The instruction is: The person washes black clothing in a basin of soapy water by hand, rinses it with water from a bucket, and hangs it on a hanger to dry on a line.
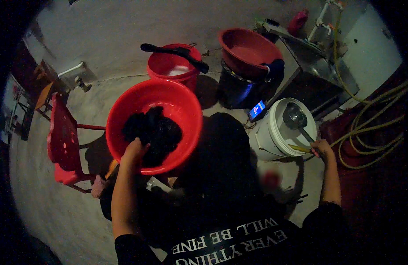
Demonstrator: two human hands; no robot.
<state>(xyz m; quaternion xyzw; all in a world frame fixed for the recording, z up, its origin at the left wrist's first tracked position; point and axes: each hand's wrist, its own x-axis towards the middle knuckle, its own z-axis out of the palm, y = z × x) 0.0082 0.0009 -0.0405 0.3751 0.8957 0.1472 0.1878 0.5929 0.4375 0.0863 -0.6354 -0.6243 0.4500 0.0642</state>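
A wide red basin (pixel 190 110) in front of me on the left has a heap of wet-looking black cloth (pixel 162 132) in it. Over its near rim reaches my left hand (pixel 135 149), its fingers closed on the cloth's near edge and partly hidden by it. On the right, my right hand (pixel 322 149) grips the handle of a metal ladle (pixel 295 115). The ladle's bowl is over the mouth of a white bucket (pixel 268 134). Next to the right hand, a yellow strip (pixel 300 149) lies across the bucket's near rim.
Behind the basin stands a red bucket (pixel 162 66) with a black long-handled object (pixel 179 52) across it. A brownish-red basin (pixel 250 51) rests on a dark drum (pixel 239 90). A lit phone (pixel 257 110) is beside the white bucket. Left is a red chair (pixel 62 137); right, a coiled yellow hose (pixel 358 132).
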